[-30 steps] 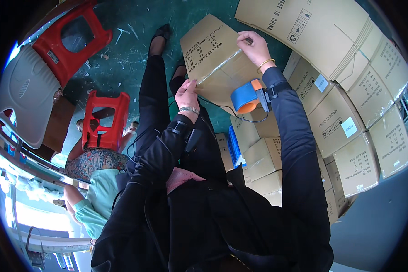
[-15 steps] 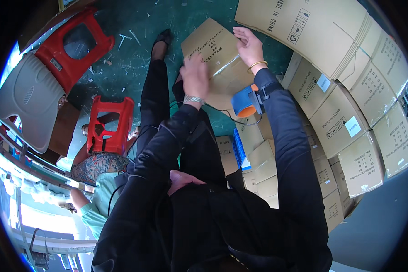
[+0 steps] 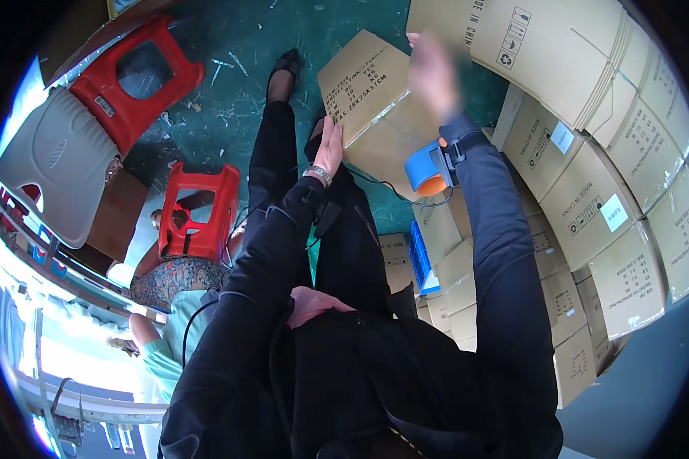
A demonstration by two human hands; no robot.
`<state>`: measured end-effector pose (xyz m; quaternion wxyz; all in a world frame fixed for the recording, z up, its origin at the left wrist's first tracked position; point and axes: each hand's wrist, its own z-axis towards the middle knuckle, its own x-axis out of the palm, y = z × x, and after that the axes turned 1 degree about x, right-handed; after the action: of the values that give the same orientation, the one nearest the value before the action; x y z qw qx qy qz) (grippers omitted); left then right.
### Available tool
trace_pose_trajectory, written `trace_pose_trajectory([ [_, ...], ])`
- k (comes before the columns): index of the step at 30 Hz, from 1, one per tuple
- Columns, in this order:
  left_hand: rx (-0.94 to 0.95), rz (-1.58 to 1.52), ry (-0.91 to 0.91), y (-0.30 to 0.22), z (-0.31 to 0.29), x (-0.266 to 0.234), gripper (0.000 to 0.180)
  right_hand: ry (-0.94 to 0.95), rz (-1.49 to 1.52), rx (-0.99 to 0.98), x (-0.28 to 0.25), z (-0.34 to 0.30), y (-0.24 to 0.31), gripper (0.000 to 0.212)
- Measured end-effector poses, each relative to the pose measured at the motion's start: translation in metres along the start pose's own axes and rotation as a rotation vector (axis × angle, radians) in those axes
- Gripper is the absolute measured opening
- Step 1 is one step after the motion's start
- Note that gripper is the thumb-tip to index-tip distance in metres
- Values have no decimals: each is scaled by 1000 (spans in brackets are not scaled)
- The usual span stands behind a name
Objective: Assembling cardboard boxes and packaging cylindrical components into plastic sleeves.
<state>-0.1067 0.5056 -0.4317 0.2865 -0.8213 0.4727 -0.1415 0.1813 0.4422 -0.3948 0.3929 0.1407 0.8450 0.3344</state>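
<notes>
A stack of brown cartons (image 3: 586, 203) fills the right side, several taped shut, contents hidden. The single carton (image 3: 394, 126) before the person's legs has clear tape along its closed seam; its inside is not visible. A blue crate (image 3: 420, 256) shows partly beside lower cartons. The left hand (image 3: 329, 149) rests straight-fingered against the single carton's left edge, unclenched; the right hand (image 3: 435, 76), blurred near its far right side, cannot be read.
</notes>
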Motion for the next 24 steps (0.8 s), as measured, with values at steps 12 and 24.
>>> trace_pose_trajectory([
  [12,-127,517,-250,96,47,-106,32,-540,186,6,-63,-145,71,59],
  [24,14,102,96,-53,-85,-42,25,-536,-170,583,-5,-223,4,81],
])
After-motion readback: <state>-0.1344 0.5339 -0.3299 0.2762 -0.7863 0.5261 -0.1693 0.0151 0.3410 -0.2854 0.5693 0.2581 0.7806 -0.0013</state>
